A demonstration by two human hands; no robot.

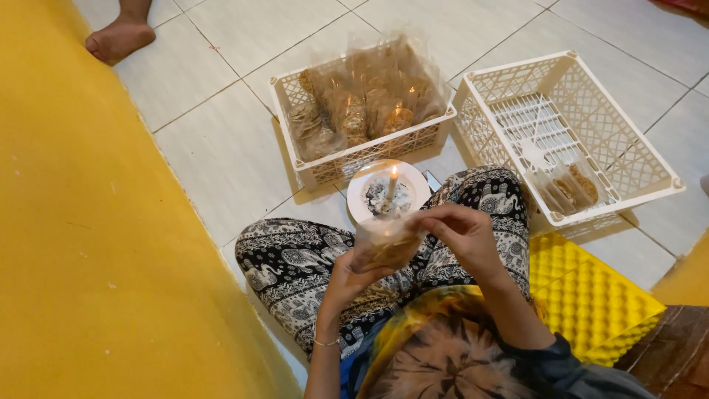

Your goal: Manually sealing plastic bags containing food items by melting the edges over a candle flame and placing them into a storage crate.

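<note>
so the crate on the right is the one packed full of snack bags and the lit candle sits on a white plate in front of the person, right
Not quite. In the head view the full crate is the left one; the right crate holds only one or two snack bags in its near corner. The lit candle does sit on a white plate in front of the person.

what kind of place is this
Probably a home floor used for small-scale snack packing. The person sits cross-legged on white floor tiles, with a white crate of bagged snacks, a lit candle on a plate and a yellow mat.
</note>
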